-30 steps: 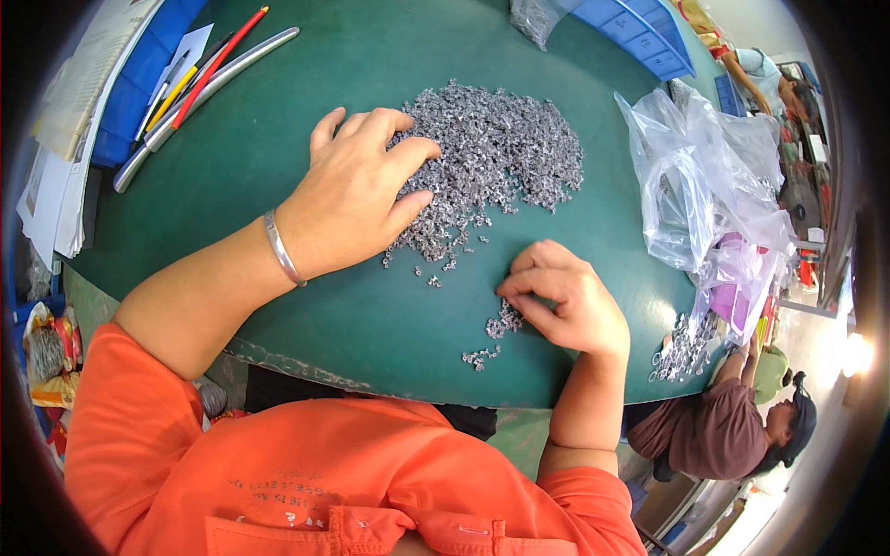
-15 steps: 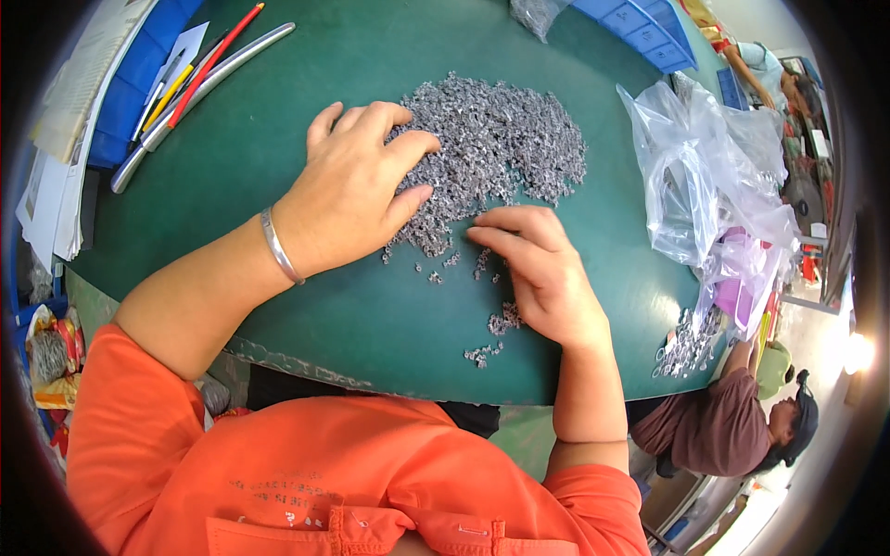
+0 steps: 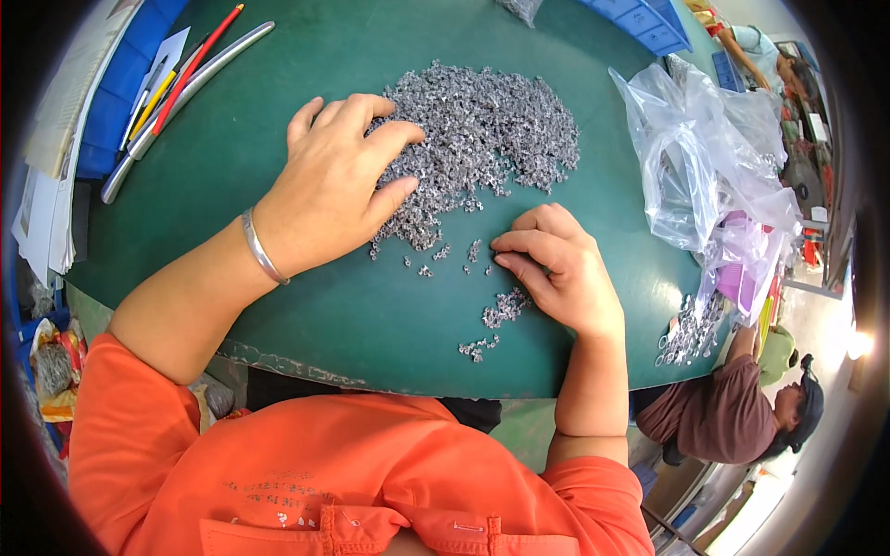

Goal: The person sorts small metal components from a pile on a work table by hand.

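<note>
A broad heap of tiny grey ring-like metal parts (image 3: 491,125) lies on the green tabletop (image 3: 315,320). At the heap's left edge rests my left hand (image 3: 336,176), fingers spread and curved, with a silver bangle on its wrist. My right hand (image 3: 567,269) is just off the near right side of the heap, thumb and index finger pinched together. Whatever may be between those fingertips is too small to make out. Small loose clusters of the same parts (image 3: 505,308) lie to the left of the right hand, nearer to me.
Clear plastic bags (image 3: 681,176) lie at the right, above scattered silvery pieces (image 3: 688,332). Blue bins (image 3: 640,26) stand at the far right and left. Pens (image 3: 197,67) and a curved metal strip (image 3: 209,82) lie at the far left. Other people (image 3: 732,412) are at the right.
My right hand has drawn back from the heap, rightward and nearer to me, and its thumb and index finger have come together. The left hand stays at the heap's edge.
</note>
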{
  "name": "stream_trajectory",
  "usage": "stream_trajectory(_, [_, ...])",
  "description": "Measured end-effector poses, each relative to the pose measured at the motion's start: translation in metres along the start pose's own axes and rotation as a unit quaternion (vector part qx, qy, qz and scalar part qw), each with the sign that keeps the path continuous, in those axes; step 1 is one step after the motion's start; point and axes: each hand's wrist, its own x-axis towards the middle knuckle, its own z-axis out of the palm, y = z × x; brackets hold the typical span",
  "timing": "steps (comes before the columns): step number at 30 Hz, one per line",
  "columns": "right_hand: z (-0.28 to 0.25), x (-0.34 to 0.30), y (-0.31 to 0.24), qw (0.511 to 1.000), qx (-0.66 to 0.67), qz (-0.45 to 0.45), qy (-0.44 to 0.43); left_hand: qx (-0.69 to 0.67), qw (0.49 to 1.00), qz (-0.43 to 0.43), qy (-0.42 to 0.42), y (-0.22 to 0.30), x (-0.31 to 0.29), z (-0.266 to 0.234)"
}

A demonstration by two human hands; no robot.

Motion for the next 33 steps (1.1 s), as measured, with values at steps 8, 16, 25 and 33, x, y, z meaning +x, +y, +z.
stream_trajectory(8, [-0.006, -0.004, 0.002, 0.999, 0.045, -0.017, -0.017, 0.002, 1.0, 0.003, 0.001, 0.0, 0.002, 0.0])
stream_trajectory(16, [-0.015, -0.01, 0.009, 0.994, 0.086, 0.051, 0.033, -0.001, 1.0, 0.012, 0.005, -0.001, 0.001, -0.002])
stream_trajectory(25, [-0.017, -0.008, 0.008, 0.995, 0.067, -0.012, -0.076, 0.006, 1.0, 0.024, 0.004, -0.002, 0.003, -0.003])
stream_trajectory(33, [-0.01, -0.008, 0.004, 0.995, 0.091, -0.002, -0.034, 0.004, 0.999, 0.029, 0.019, -0.001, 0.003, -0.001])
